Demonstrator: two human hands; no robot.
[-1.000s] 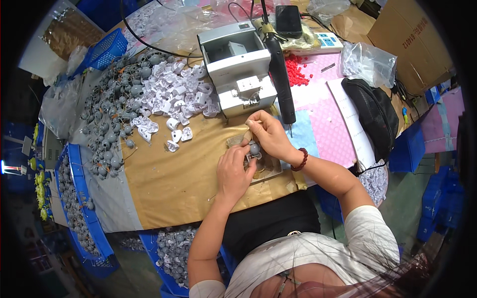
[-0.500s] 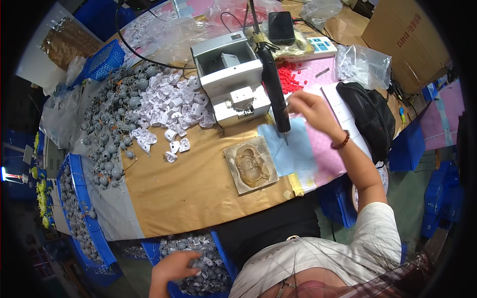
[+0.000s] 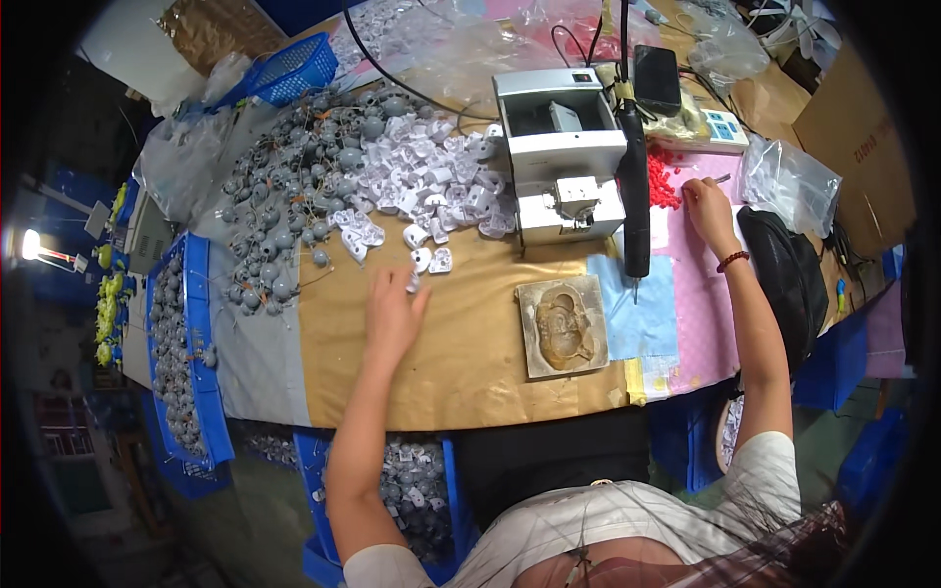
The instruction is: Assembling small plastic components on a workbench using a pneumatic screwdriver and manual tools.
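Observation:
My left hand (image 3: 394,316) reaches over the brown paper table cover, its thumb and fingers closed about a small white plastic part (image 3: 413,282). Loose white plastic parts (image 3: 441,260) lie just beyond it, at the edge of a larger heap. My right hand (image 3: 710,214) rests at the right edge of a pile of small red pieces (image 3: 664,180). Its fingers are curled together and pointing down; what they hold, if anything, is hidden. Between the hands sits a square mould block (image 3: 564,326) with a figure-shaped hollow, and a black electric screwdriver (image 3: 635,206) hangs tip down.
A grey-white machine (image 3: 559,147) stands behind the mould. Grey ball-shaped parts with wires (image 3: 279,196) are heaped at the left. A blue bin of grey parts (image 3: 201,343) stands beside the table. A black bag (image 3: 784,265) and a phone (image 3: 657,78) lie at the right.
My left hand has come up from the bin below the table to the white parts. My right hand has moved from beside the screwdriver to the red pieces. The view has shifted.

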